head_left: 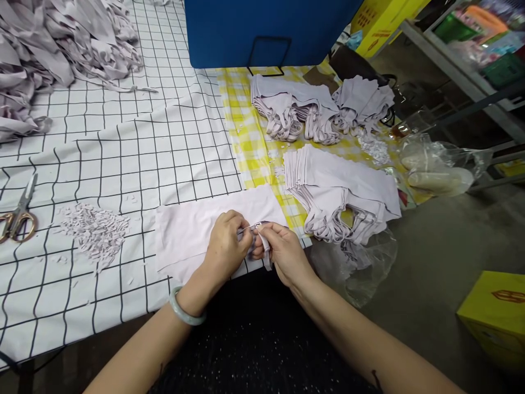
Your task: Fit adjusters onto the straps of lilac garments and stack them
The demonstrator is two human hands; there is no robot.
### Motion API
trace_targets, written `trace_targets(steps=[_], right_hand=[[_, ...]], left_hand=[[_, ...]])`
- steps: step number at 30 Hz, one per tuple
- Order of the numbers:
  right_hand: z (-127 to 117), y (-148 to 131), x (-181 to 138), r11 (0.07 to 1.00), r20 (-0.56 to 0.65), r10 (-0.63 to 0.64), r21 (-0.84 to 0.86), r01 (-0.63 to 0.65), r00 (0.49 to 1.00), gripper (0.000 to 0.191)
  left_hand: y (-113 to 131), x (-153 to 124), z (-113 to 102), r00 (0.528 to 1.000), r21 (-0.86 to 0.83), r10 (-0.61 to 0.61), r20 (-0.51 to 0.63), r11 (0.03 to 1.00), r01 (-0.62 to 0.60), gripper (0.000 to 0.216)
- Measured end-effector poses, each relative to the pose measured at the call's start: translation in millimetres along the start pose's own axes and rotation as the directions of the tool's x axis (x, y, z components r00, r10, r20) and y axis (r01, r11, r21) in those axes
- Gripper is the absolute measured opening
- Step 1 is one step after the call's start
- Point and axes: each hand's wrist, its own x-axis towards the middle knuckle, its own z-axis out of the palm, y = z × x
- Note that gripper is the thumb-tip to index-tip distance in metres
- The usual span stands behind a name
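A pale lilac garment piece (184, 232) lies flat at the table's front edge, under both hands. My left hand (229, 241) is closed, its thumb and forefinger pinching what looks like a thin edge of the strap beside a small slider buckle (258, 225). Close against it, my right hand (287, 251) pinches the narrow fabric strap (265, 246) at the buckle, and the strap's loose length hangs down over its fingers. The fingertips of the two hands almost meet. Fingers partly hide how the strap runs through the buckle.
Stacked lilac pieces with straps (336, 180) lie to the right, with another stack (293, 104) behind. Scissors (18, 216) and a heap of small fabric snippets (96, 232) are at left. A fabric pile (69, 44) fills the far left; a blue panel (262, 33) stands behind.
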Motion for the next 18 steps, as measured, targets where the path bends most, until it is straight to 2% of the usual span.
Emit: trace_targets(steps=[8,18], right_hand=[[2,3,2,0.999,0.034,0.027,-0.036,-0.026,0.999,0.021],[2,-7,3,0.98,0.071,0.093,-0.181,-0.079,0.993,0.015]], left_hand=[[1,-1,-2,0.999,-0.003,-0.004,0.032,1.0,0.004,0.012],[0,-1,-5,0.997,-0.048,-0.001,0.083,0.999,0.005,0.015]])
